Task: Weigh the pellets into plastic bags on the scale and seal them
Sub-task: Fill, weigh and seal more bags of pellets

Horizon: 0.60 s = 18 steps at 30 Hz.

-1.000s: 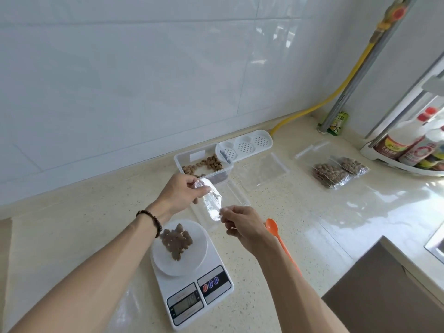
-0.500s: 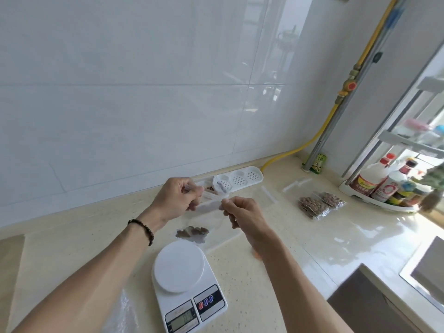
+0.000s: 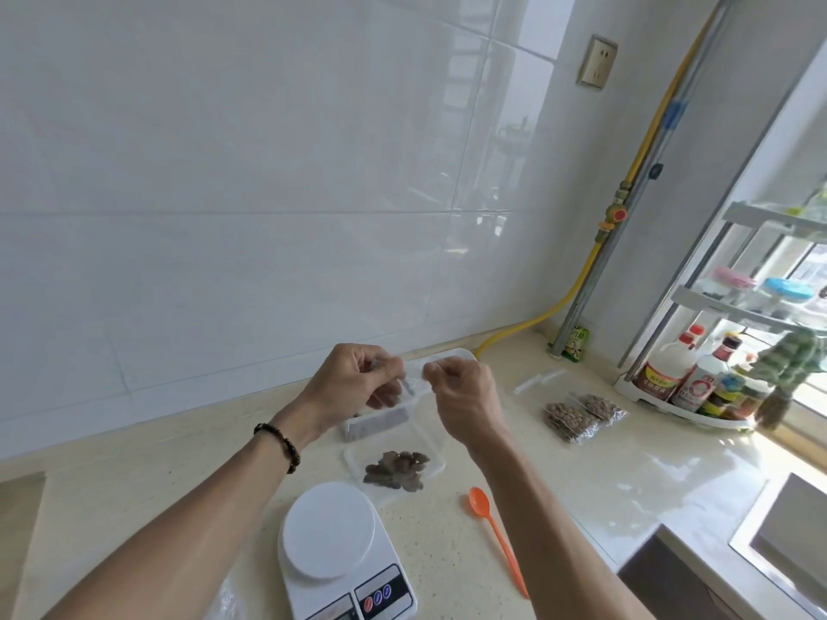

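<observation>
1. The clear plastic bag [image 3: 405,434] hangs in the air above the counter [image 3: 559,494], past the far side of the scale. Its top edge is held up between both hands, and brown pellets [image 3: 397,470] sit in a clump at its bottom.
2. The bag is see-through, so its sides are hard to make out. Its top edge is mostly hidden behind the fingers.
3. The left hand [image 3: 353,387] is raised with its fingers curled, pinching the left part of the bag's top. A dark bead bracelet [image 3: 279,443] is on that wrist.
4. The right hand [image 3: 463,396] is just beside it, fingers curled too, pinching the right part of the top. The two hands are close but not touching.
5. The white scale [image 3: 340,552] sits near the person, with a bare round plate. Its screen is cut off at the bottom edge, so no number can be read.
6. An orange spoon [image 3: 494,539] lies on the counter to the right of the scale.
7. A clear tub [image 3: 376,422] stands behind the bag, partly hidden by it and the hands.
8. Two filled bags of pellets [image 3: 581,413] lie farther right.
9. Bottles [image 3: 689,373] stand on a rack at the far right. Their labels are too blurry to read.
</observation>
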### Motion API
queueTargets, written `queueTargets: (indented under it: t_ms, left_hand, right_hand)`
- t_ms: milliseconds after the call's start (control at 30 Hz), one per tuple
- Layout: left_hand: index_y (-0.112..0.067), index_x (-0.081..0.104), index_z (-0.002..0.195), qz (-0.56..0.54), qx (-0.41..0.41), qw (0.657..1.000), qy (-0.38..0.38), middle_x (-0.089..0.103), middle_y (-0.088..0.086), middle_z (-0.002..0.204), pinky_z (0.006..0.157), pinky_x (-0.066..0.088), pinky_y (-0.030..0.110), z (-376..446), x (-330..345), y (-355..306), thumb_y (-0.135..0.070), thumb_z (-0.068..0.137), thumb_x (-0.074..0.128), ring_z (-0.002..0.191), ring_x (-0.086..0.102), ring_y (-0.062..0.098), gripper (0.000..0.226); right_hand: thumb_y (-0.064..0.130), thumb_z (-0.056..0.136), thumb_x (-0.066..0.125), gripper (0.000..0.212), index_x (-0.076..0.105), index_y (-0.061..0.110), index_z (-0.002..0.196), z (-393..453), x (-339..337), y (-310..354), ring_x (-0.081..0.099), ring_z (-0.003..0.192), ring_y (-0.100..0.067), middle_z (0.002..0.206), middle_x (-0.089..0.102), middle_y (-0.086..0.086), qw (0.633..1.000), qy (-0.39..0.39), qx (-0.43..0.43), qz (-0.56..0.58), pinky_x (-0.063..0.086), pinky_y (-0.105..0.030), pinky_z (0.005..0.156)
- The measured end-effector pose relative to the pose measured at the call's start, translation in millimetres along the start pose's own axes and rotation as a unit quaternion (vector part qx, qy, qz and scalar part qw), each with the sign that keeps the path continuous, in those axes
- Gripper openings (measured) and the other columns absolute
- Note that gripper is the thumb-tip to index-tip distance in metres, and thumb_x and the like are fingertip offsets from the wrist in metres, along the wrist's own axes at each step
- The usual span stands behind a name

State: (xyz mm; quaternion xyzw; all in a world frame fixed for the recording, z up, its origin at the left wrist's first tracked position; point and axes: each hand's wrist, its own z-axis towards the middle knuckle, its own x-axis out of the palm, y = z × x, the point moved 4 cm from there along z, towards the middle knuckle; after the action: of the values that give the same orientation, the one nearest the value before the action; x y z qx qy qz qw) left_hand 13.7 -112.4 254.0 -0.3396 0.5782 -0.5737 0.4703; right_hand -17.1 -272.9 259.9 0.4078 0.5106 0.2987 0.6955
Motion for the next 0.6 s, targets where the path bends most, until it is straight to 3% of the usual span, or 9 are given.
queueTargets:
  t_ms: [100,167,233,300,467,533,600]
  left_hand:
    - [-0.001,0.069,0.088,0.008,0.002,1.0,-0.006,0.072,0.011,0.076,0.06,0.052,0.025,-2,-3,-2,-0.014,0.097,0.056,0.065,0.069,0.019,0.021]
    - [-0.003,0.069,0.08,0.041,0.024,0.998,-0.039,0.07,0.007,0.069,0.059,0.053,0.024,-2,-8,-1,-0.011,0.096,0.058,0.062,0.067,0.017,0.02]
    - [-0.003,0.068,0.076,0.062,0.04,0.996,-0.049,0.068,0.005,0.063,0.057,0.052,0.024,-3,-8,-2,-0.009,0.094,0.06,0.058,0.065,0.016,0.021]
    - [-0.001,0.067,0.074,0.074,0.047,0.995,-0.046,0.066,0.006,0.06,0.055,0.052,0.023,-4,-4,-4,-0.007,0.093,0.061,0.054,0.063,0.013,0.021]
    - [0.001,0.067,0.077,0.068,0.05,0.995,-0.043,0.066,0.012,0.064,0.056,0.053,0.025,0,-2,-7,-0.006,0.093,0.061,0.053,0.063,0.014,0.018]
    - [-0.002,0.067,0.077,0.079,0.057,0.994,-0.048,0.066,0.011,0.065,0.057,0.054,0.026,2,-5,-6,-0.008,0.094,0.06,0.054,0.063,0.015,0.019]
    - [-0.004,0.066,0.078,0.084,0.066,0.992,-0.066,0.066,0.009,0.065,0.056,0.054,0.026,3,-6,-6,-0.009,0.095,0.059,0.055,0.062,0.015,0.019]
  right_hand:
    - [0.021,0.093,0.062,0.033,0.058,-0.001,0.069,1,-2,-4,0.04,0.053,-0.012,0.056,0.043,0.0,1.0,-0.012,0.004,0.001,0.034,-0.025,0.052]
    - [0.023,0.091,0.067,0.035,0.061,-0.002,0.067,0,-2,-4,0.047,0.058,-0.014,0.058,0.05,-0.001,0.999,0.019,-0.007,0.046,0.039,-0.029,0.059]
    - [0.025,0.088,0.072,0.027,0.069,0.007,0.069,-4,-2,3,0.048,0.052,-0.006,0.053,0.054,0.01,0.995,0.074,-0.027,0.059,0.039,-0.022,0.056]
    - [0.021,0.088,0.072,0.021,0.07,0.014,0.068,-5,-1,9,0.044,0.043,0.001,0.045,0.051,0.017,0.994,0.097,-0.043,0.02,0.034,-0.013,0.048]
    - [0.018,0.089,0.069,0.04,0.054,0.026,0.052,3,2,15,0.043,0.04,0.001,0.045,0.047,0.014,0.991,0.052,-0.086,-0.091,0.032,-0.012,0.043]
    - [0.02,0.088,0.071,0.034,0.06,0.024,0.056,2,1,14,0.044,0.042,0.001,0.046,0.051,0.014,0.993,0.059,-0.084,-0.053,0.034,-0.012,0.046]
    - [0.021,0.089,0.071,0.022,0.069,0.015,0.068,3,-4,8,0.049,0.051,-0.004,0.055,0.059,0.009,0.995,0.076,-0.06,0.025,0.042,-0.02,0.055]
